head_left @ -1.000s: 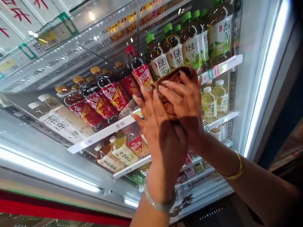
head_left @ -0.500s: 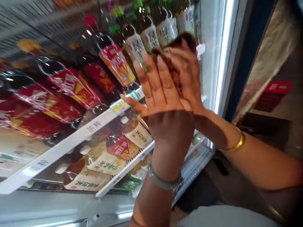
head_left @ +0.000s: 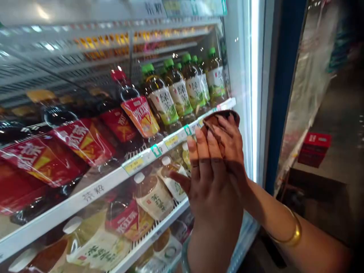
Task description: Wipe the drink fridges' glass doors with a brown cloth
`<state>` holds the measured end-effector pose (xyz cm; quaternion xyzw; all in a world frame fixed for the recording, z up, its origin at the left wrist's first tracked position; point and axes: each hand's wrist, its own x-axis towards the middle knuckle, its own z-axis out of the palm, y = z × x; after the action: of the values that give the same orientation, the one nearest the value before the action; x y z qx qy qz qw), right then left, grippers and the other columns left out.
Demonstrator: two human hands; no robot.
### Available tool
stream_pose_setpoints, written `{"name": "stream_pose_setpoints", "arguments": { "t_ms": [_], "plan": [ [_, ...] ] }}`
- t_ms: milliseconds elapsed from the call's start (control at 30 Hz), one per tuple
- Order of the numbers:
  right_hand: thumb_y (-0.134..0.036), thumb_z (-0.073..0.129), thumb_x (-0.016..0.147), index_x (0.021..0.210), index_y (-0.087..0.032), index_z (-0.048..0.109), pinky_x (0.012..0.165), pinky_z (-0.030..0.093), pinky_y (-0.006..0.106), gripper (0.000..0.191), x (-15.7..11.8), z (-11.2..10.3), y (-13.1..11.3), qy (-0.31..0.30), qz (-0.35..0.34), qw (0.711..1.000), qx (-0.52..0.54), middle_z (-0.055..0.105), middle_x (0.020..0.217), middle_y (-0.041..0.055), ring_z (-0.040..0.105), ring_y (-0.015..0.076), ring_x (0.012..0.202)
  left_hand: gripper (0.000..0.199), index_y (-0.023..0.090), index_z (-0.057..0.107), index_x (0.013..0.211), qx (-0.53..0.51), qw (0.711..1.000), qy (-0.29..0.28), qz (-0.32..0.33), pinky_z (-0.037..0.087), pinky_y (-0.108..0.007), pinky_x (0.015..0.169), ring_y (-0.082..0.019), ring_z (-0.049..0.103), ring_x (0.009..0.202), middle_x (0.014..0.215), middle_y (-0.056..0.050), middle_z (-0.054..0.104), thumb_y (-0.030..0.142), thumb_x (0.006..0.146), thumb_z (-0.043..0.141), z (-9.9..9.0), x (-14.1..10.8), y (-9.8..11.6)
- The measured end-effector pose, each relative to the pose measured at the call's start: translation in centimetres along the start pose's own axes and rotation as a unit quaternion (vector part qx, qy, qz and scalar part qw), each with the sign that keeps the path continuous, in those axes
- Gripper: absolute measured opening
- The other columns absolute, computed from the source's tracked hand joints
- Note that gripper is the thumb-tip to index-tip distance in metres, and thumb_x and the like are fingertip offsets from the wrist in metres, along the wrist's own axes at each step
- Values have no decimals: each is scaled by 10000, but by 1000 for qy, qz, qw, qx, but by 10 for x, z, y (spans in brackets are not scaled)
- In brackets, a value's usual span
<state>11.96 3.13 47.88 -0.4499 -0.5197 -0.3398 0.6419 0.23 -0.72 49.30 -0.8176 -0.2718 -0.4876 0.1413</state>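
Observation:
My left hand (head_left: 213,197), in a greyish bangle, shows its back, its fingers stretched upward and its little finger apart. Its thumb is hidden, and its fingertips overlap the lower edge of a brown leather-like folded thing (head_left: 212,118). Behind it, my right hand (head_left: 234,140), with a gold bangle at the wrist, has its fingers bent over that brown thing. Most of it is covered by the fingers, so its exact kind does not show. Both hands are in front of the cooler's shelf edge (head_left: 96,191), touching no bottle.
Red-labelled tea bottles (head_left: 85,140) and green-capped bottles (head_left: 165,98) stand on the middle shelf. White-capped bottles (head_left: 155,197) are on the shelf below. A lit door frame (head_left: 256,94) borders the cooler at right. Beyond it, a red box (head_left: 314,149) is near the floor.
The view has tilted and shifted, bringing the upper shelf in. Both hands appear lower and further right, turned away from the bottles, with the brown thing still at the right hand.

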Motion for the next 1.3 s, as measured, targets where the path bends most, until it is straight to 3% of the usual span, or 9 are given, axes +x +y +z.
{"name": "stream_pose_setpoints", "arguments": {
  "t_ms": [267,433,533,667,800,933,1033,1100,1300],
  "plan": [
    [-346,405,1052,1417,-281,609,1072,595,493,423,-47,-9,38,-70,138,984,91,683,1355,93,646,240,1296,753,98,203,1672,133,988,60,-41,-19,-397,1365,-208,95,1658,1753,-103,256,44,952,415,56,-41,24],
    [-274,436,1043,1607,-269,352,1231,462,550,570,41,-12,51,-56,-17,979,195,552,1551,53,459,230,1507,828,104,31,1684,167,981,97,-13,103,-406,1362,-239,7,1663,1787,-105,16,109,976,460,51,35,39],
    [-224,492,1024,1619,-348,306,1323,332,541,636,77,-17,59,-33,-78,974,208,400,1666,-3,355,217,1570,826,124,2,1686,188,973,129,-21,103,-477,1368,-265,46,1662,1785,-128,36,68,986,437,52,64,46],
    [-239,506,1011,1659,-268,249,1268,410,562,697,33,-38,87,-88,-104,983,125,199,1744,86,254,299,1611,801,104,85,1687,178,978,94,-61,190,-467,1364,-267,121,1656,1771,-159,178,77,977,455,84,29,58],
    [-216,442,1019,1676,-140,156,1220,473,553,721,-15,-54,122,-140,-161,973,88,299,1693,191,292,306,1595,814,191,169,1689,171,982,73,-44,256,-523,1332,-306,124,1656,1790,-130,67,104,949,497,109,0,65],
    [-165,465,1007,1682,-160,125,1329,318,514,756,24,-51,140,-128,-203,966,93,379,1666,146,229,252,1618,851,206,176,1690,162,983,66,-51,156,-565,1346,-308,49,1661,1794,-96,20,103,911,501,108,54,68],
    [-179,423,1032,1686,-263,111,1364,171,559,730,71,-47,146,-135,-178,969,109,366,1682,77,193,228,1627,788,112,178,1682,155,982,106,-22,119,-499,1364,-256,54,1662,1778,-125,166,125,934,428,107,104,72],
    [-202,384,1047,1685,-302,105,1355,129,610,704,79,-49,154,-141,-174,968,117,356,1688,64,209,235,1624,766,89,200,1671,149,982,117,-22,142,-484,1364,-242,109,1659,1763,-133,235,127,934,405,112,114,78],
    [-219,431,1024,1668,-246,202,1245,340,697,684,-4,-72,212,-147,-145,977,47,385,1656,169,360,335,1561,827,78,229,1661,102,994,-23,-9,314,-552,1310,-330,119,1653,1742,-167,282,239,897,505,158,41,101]
  ]
}}
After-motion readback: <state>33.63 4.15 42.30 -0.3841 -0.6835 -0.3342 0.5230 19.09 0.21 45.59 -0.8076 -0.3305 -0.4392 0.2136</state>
